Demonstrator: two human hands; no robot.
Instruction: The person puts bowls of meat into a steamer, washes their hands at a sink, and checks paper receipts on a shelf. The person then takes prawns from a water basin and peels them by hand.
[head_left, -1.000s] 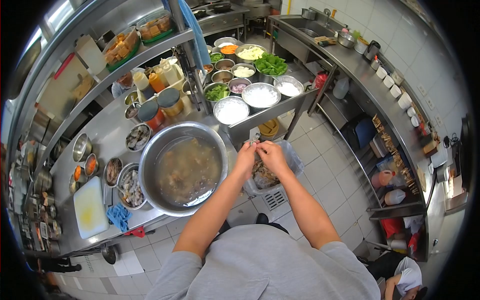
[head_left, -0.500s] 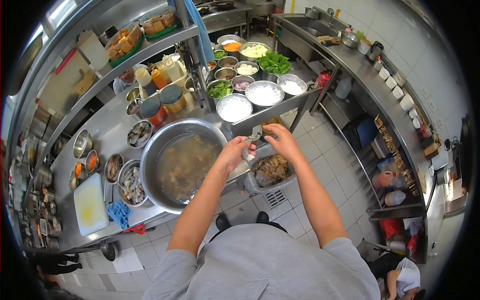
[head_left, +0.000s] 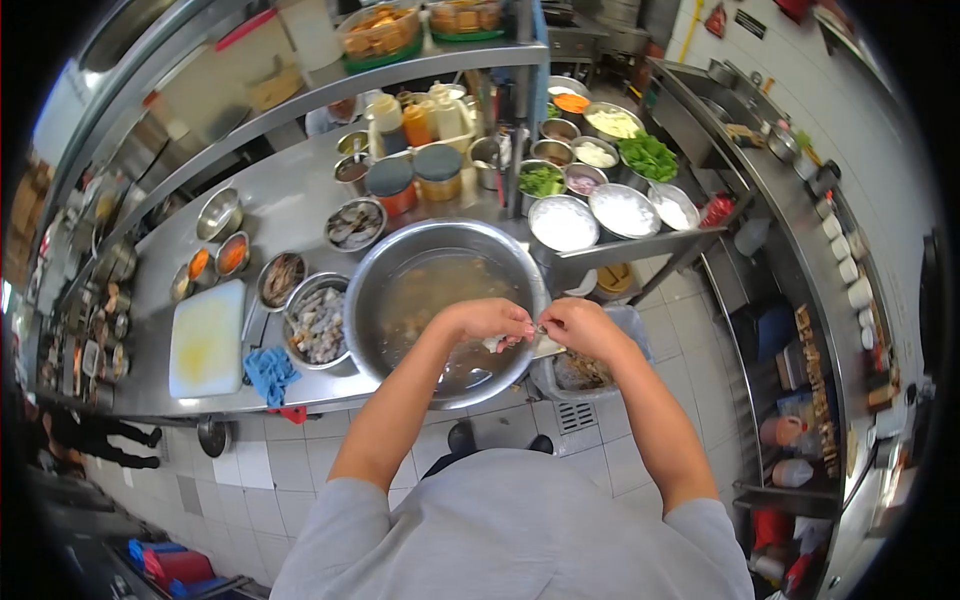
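Note:
My left hand (head_left: 492,321) is closed round a small pale shrimp (head_left: 494,343), part of which shows under the fingers. Its fingertips meet those of my right hand (head_left: 580,326), which pinches a small dark end of the shrimp. Both hands are over the right rim of a large metal basin (head_left: 362,345) of cloudy water. Below and beyond my right hand, a plastic bin holds brownish shells (head_left: 580,372). Left of the basin, a metal bowl contains pale shrimp (head_left: 322,325). Darker, greyish shrimp (head_left: 355,224) fill another bowl behind it.
A white cutting board (head_left: 206,340) and a blue cloth (head_left: 270,374) lie at the left of the steel counter. Sauce tubs (head_left: 390,185) stand behind the basin. Bowls of white powder (head_left: 563,222) and leafy greens (head_left: 648,157) are at the back right. Overhead runs a metal shelf (head_left: 400,72).
My view has turned left. My hands have moved from above the shell bin to the basin's right rim. My right fingers, apart from the shrimp before, now pinch at it.

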